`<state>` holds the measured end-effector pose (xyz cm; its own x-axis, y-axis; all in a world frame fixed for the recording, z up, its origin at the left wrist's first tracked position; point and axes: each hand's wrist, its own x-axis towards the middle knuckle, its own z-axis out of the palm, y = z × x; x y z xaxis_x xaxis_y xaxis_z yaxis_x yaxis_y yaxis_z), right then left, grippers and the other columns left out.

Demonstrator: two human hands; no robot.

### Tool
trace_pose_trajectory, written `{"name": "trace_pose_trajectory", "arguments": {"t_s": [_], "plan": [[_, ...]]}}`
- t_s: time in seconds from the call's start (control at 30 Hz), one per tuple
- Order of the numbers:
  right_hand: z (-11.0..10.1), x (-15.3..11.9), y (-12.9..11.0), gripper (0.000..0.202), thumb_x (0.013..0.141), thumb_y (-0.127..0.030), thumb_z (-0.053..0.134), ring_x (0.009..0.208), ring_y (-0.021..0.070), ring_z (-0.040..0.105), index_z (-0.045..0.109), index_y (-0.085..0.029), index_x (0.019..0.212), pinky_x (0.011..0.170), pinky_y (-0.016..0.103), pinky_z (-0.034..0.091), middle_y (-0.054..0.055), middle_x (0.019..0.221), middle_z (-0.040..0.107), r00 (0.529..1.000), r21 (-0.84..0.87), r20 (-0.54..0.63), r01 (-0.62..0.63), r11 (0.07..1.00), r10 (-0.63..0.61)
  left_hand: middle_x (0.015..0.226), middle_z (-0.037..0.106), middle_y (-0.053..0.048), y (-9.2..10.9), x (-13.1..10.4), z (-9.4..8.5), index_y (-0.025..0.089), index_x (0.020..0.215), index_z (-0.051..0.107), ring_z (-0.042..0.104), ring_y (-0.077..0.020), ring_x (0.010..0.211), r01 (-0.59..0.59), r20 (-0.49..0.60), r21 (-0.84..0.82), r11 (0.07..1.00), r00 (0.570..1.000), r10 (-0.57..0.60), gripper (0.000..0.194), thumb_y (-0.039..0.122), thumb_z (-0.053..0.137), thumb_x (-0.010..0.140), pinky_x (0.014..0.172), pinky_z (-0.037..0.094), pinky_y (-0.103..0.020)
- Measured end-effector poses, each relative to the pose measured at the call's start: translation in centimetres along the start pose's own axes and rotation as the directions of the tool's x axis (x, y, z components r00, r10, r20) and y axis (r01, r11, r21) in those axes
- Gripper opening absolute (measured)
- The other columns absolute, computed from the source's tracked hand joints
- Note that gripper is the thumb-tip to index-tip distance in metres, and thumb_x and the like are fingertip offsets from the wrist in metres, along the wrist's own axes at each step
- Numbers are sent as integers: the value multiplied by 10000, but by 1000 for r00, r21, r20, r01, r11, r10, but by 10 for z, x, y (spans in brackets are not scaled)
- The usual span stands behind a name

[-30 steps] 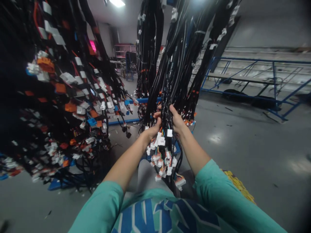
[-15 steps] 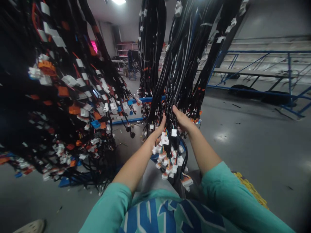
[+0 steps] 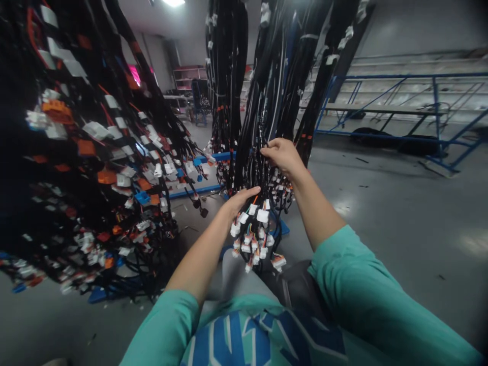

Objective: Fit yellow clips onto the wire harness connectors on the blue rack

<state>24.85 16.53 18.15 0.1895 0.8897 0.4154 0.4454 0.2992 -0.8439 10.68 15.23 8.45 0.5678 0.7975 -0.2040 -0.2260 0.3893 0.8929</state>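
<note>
Thick black wire bundles hang in front of me, their lower ends fanning out into many white connectors. Just above those connectors, my left hand is wrapped round the lower part of the central bundle, thumb across its front. Higher up on the right side, my right hand has its thumb and forefinger pinched together at the bundle's edge, on black wires. Its other fingers are curled, and the exact strand between the fingertips is too small to tell.
Another mass of harnesses with orange, white and blue connectors hangs at the left. Blue frame bars lie low behind the bundles. A blue metal rack stands at the right, before shelves.
My right hand has moved up the bundle and gone from an open grasp to a pinch. My left hand is slightly lower on the view's left. The whole view has shifted a little.
</note>
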Motion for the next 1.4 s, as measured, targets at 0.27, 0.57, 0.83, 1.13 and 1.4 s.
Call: {"name": "trace_pose_trajectory", "arguments": {"t_s": [0.27,0.57,0.83,1.13,1.4], "plan": [[-20,-33,5,227,805,-314,577,374,18,437,387,-208,742,335,129,312,-90,581,450,952,625,305,-217,750,21,625,682,-91,6,0,-32,83,896,662,645,-197,532,45,150,-185,982,988,-17,360,410,533,815,610,533,-293],[-6,-77,34,122,893,-202,457,339,2,365,462,-169,776,308,76,302,-90,508,441,762,697,632,-639,326,142,689,702,-100,3,-9,-16,55,1040,621,655,-207,556,-45,176,-190,981,981,79,337,99,574,709,614,539,-312],[-7,-59,39,307,942,-96,250,321,-5,295,438,-161,709,304,34,268,-96,462,339,809,839,535,-543,-39,243,633,692,-104,0,-16,-2,30,936,649,663,-213,567,148,189,-256,955,977,-100,258,137,519,739,656,553,-327],[9,-56,44,150,859,-146,451,383,31,343,407,-201,727,343,119,314,-85,519,381,923,873,183,-312,376,340,635,686,-96,2,-16,7,40,967,621,669,-224,606,138,240,-299,944,968,-65,304,172,498,723,648,542,-321],[-10,-59,49,215,754,-342,604,405,27,351,465,-184,709,386,158,288,-79,557,414,933,743,341,-343,574,116,589,638,-38,1,-31,-7,102,939,608,605,-177,497,2,340,-272,962,936,94,391,322,520,628,547,504,-281]]}}
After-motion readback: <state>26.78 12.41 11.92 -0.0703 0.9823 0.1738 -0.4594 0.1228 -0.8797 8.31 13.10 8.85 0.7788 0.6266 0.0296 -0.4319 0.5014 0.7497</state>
